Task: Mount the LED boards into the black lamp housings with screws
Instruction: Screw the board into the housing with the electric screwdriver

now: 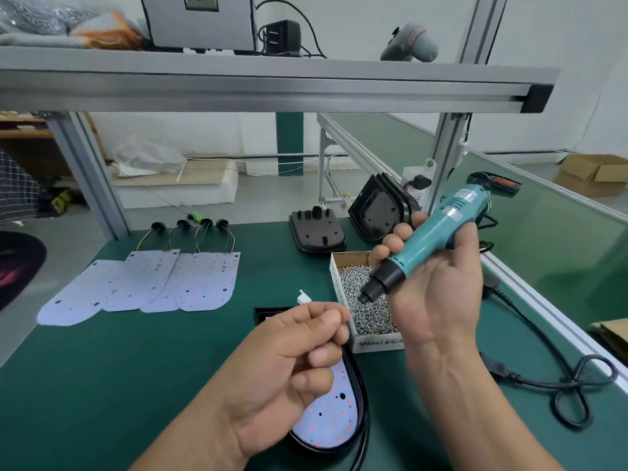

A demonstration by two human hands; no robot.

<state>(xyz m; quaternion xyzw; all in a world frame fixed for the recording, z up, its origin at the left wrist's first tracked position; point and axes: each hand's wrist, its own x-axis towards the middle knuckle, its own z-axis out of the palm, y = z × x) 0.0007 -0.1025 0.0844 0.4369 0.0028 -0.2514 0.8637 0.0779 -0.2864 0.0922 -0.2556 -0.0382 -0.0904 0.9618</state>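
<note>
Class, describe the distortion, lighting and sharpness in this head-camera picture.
Head view: wide-angle lens bows the shelf rail slightly; light soft and even, shadows faint; teal screwdriver in the right hand slightly soft; pale LED boards nearly wash out.

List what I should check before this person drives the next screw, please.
1. Screwdriver gripped by the right hand: ok.
2. Screw held in the left hand: cannot tell; the curled fingers hide it.
3. LED board lying inside the black housing: ok.
4. Screw box stocked with screws: ok.
5. Screwdriver tip aimed at the LED board: not ok; it points toward the screw box.
</note>
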